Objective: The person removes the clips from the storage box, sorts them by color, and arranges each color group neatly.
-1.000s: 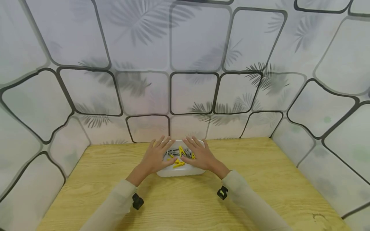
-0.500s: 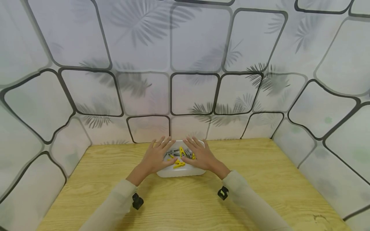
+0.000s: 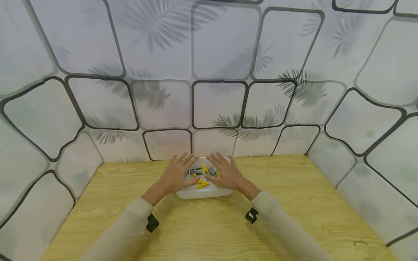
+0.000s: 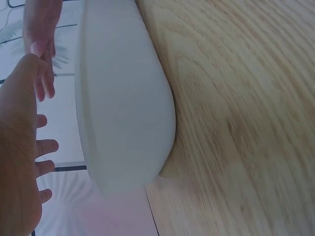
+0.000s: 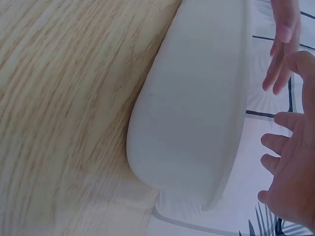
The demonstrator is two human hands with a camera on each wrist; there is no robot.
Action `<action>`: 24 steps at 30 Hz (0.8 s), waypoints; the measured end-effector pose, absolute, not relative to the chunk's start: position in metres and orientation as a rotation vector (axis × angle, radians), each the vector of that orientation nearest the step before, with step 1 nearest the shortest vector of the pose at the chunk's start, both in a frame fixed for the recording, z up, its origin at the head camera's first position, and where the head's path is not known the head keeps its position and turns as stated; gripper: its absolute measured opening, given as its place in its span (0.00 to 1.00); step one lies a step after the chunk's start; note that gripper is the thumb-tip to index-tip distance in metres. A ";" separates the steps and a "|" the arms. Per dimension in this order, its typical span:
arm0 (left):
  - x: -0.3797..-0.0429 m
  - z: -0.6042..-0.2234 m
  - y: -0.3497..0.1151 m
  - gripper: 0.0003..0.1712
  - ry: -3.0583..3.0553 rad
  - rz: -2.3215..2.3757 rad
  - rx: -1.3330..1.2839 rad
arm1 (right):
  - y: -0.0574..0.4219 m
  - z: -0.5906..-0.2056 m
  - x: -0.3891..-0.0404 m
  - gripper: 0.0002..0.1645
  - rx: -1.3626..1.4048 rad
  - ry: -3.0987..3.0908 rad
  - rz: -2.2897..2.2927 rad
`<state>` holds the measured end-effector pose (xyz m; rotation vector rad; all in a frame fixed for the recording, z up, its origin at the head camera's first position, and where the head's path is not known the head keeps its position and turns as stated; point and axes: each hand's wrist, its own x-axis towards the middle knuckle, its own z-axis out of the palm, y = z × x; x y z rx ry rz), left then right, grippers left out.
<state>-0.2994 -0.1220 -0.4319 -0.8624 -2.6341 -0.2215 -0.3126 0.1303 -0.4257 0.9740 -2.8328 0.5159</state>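
Observation:
A white plastic tub (image 3: 204, 193) stands on the table near the back wall. Inside lie several yellow clothespins (image 3: 202, 185) and grey clothespins (image 3: 196, 172), partly covered by the hands in the head view. My left hand (image 3: 176, 175) is spread palm down over the tub's left side, holding nothing. Mirroring it, my right hand (image 3: 226, 174) spreads over the right side, thumb pointing inward. Both wrist views show the fingers raised above the rim of the tub (image 4: 125, 98), with a gap between the left hand (image 4: 17, 147) and the tub, and likewise the right hand (image 5: 295, 172).
The wood-grain table (image 3: 202, 232) extends in front of the tub and to both sides. Patterned fabric walls (image 3: 218, 105) enclose it at the back, left and right. Small black devices are strapped at the left wrist (image 3: 152, 223) and right wrist (image 3: 251, 215).
My left forearm has shifted slightly outward to the left. Both hands keep the same spread pose over the tub, and the clothespins lie as before.

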 end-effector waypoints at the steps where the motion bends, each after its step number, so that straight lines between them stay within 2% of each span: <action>1: -0.300 -0.431 -0.123 0.43 -2.636 -0.212 -0.871 | 0.131 -0.424 -0.313 0.47 0.974 -2.833 0.530; 12: -0.300 -0.430 -0.130 0.39 -2.606 -0.150 -1.020 | 0.137 -0.415 -0.315 0.39 0.909 -2.763 0.836; 24: -0.304 -0.436 -0.119 0.32 -2.570 -0.224 -1.121 | 0.169 -0.410 -0.325 0.36 0.682 -2.824 1.133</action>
